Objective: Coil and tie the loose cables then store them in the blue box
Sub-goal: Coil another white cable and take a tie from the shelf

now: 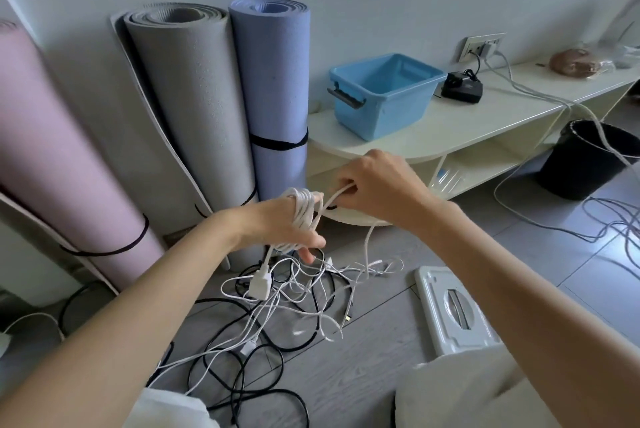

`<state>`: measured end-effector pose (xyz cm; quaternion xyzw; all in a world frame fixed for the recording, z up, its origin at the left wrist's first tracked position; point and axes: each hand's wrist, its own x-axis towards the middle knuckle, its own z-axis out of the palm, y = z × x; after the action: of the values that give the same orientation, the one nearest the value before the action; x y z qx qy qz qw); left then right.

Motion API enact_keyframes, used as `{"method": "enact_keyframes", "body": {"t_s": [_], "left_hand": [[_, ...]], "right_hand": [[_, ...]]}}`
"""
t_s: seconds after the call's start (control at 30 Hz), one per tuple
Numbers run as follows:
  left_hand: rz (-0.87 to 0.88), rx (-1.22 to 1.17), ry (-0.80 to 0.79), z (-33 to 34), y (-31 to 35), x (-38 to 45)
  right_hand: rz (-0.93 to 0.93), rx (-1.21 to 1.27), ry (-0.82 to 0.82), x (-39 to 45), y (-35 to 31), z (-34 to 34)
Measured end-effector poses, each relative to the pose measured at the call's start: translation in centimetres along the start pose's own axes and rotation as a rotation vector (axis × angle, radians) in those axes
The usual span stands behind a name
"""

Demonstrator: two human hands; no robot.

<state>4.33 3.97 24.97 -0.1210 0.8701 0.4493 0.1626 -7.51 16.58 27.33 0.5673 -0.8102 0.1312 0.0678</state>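
The left hand (277, 223) has a white cable (303, 211) looped in coils around its palm, fingers curled on them. The right hand (375, 186) pinches the free strand just beside it. Below, loose cables (277, 316) tangle on the floor. The blue box (384, 95) sits far right on a shelf (467, 126), nothing visible inside.

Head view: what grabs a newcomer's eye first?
Centre frame, the left hand wears a white cable coil wound round it, while the right hand pinches the strand feeding it. Below lies a tangle of cables on the floor. The blue box sits on the low shelf behind.
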Motion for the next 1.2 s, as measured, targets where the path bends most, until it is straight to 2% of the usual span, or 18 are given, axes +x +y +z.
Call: {"method": "enact_keyframes", "body": {"t_s": [0.1, 0.2, 0.27, 0.37, 0.4, 0.47, 0.53, 0.6, 0.67, 0.8, 0.9, 1.0, 1.1, 1.2], "left_hand": [[0.049, 0.006, -0.063, -0.2, -0.5, -0.5], [0.097, -0.262, -0.228, -0.7, -0.3, -0.9], [0.227, -0.534, -0.364, -1.0, 0.1, -1.4], [0.521, -0.976, -0.451, -1.7, 0.9, -1.4], [0.629, -1.085, -0.424, -1.8, 1.3, -1.2], [0.746, -1.283, -0.249, -2.3, 1.5, -0.6], [0.71, -1.4, 0.05, -2.9, 1.8, -0.2], [0.596, -1.431, 0.325, -3.6, 1.3, 0.2], [0.465, -1.339, 0.4, -3.7, 0.9, 0.2], [0.242, -0.837, 0.323, -2.4, -0.3, 0.7], [0.111, -0.489, 0.195, -1.6, -1.3, 0.7], [0.014, -0.138, 0.018, -0.9, -0.7, 0.0], [-0.039, -0.048, -0.239, 0.1, -0.3, -0.3], [-0.028, -0.183, -0.328, 0.2, -0.3, -0.5]], "right_hand": [[0.165, 0.087, 0.216, 0.1, 1.5, -1.0], [0.355, 0.211, 0.405, 0.4, 3.1, -1.8], [0.446, 0.3, 0.347, 0.6, 3.7, -1.5], [0.508, 0.292, 0.077, 0.8, 3.3, 0.6], [0.518, 0.269, 0.015, 0.8, 3.0, 1.4], [0.51, 0.249, -0.088, 0.7, 1.7, 2.8], [0.441, 0.232, -0.204, 0.4, -0.1, 3.9], [0.356, 0.189, -0.303, 0.1, -1.7, 4.7], [0.276, 0.133, -0.345, -0.1, -2.7, 4.9], [0.096, 0.005, -0.271, -0.1, -3.2, 3.8], [0.006, -0.036, -0.16, 0.0, -2.8, 2.2], [0.013, -0.005, -0.043, 0.0, -1.7, 0.8], [0.139, 0.094, 0.093, 0.2, -0.1, -0.1], [0.273, 0.177, 0.265, 0.5, 1.6, -0.7]]}}
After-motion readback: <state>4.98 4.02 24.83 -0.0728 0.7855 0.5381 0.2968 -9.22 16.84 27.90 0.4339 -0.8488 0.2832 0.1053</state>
